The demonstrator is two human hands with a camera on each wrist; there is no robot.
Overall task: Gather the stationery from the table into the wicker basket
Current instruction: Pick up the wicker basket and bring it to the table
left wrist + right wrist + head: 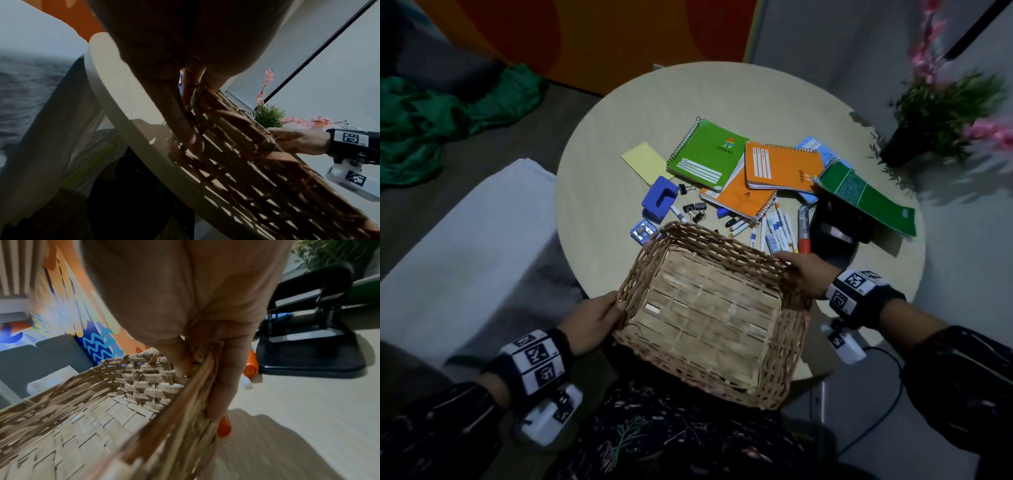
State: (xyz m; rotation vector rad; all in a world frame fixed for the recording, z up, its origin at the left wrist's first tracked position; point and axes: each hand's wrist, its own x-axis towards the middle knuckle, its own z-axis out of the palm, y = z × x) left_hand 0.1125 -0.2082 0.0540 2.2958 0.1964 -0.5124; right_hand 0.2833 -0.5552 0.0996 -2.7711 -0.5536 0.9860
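An empty square wicker basket (787, 342) hangs over the near edge of the round table (647, 102), tilted. My left hand (599, 317) grips its left rim (193, 97), thumb inside. My right hand (801, 274) grips the far right rim (197, 369), thumb inside and fingers outside. Beyond the basket lie a green spiral notebook (705, 154), two orange notebooks (784, 166), a dark green notebook (866, 200), a yellow pad (643, 161), a blue hole punch (659, 200), binder clips (695, 210), several markers (777, 233) and a black hole punch (839, 222).
A potted plant with pink flowers (945, 113) stands at the table's far right. A white cushioned seat (465, 260) lies to the left, with a green cloth (441, 116) on the floor behind it. A cable (887, 404) hangs near my right wrist.
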